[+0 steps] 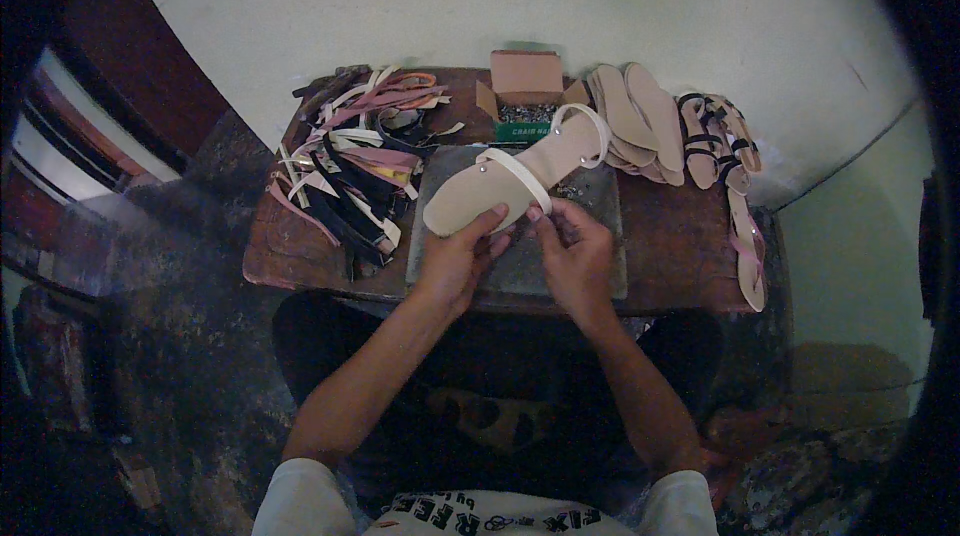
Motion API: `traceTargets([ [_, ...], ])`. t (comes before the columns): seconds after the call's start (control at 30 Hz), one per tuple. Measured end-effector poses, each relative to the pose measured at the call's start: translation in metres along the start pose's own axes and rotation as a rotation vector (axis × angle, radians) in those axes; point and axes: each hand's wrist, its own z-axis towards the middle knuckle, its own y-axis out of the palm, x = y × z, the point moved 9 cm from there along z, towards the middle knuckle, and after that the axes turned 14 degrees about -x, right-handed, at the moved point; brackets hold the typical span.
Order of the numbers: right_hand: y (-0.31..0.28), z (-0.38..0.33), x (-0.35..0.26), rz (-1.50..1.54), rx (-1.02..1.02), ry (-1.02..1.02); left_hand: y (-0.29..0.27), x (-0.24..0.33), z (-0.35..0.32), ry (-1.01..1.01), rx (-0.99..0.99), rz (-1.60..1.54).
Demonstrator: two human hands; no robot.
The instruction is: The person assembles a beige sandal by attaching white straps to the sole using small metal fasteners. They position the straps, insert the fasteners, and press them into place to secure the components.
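A beige sandal (470, 198) with white straps is held up over the dark square slab on the table, its toe toward the lower left. My left hand (462, 254) grips the sole's near edge, thumb on top and fingers underneath. My right hand (574, 246) pinches the near end of the white front strap (522, 179) at the sole's edge. Shiny metal studs show at the strap's far end and beside the heel strap (600, 138). Whether a stud sits between the right fingertips is hidden.
The slab (612, 271) lies on a brown wooden table (680, 266). Cut strap strips (365, 171) pile up at left. Behind the sandal stands an open green box (510, 132) of small metal pieces. Loose soles (655, 116) and finished-looking sandals (703, 146) lie at right.
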Motion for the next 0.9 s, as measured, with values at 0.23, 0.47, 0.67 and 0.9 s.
traceTargets([
  [0.23, -0.001, -0.001, -0.007, -0.153, 0.055, -0.083, 0.005, 0.006, -0.004, 0.045, 0.006, 0.004],
  [0.47, 0.011, -0.003, 0.005, 0.056, 0.0, 0.036, -0.007, -0.005, -0.003, 0.018, 0.078, 0.002],
  [0.67, 0.011, -0.002, 0.004, 0.128, -0.025, 0.066, 0.001, -0.003, -0.005, 0.022, 0.049, -0.045],
  [0.9, 0.013, -0.003, 0.003, 0.068, -0.053, 0.05, -0.002, 0.001, -0.006, 0.037, 0.097, -0.032],
])
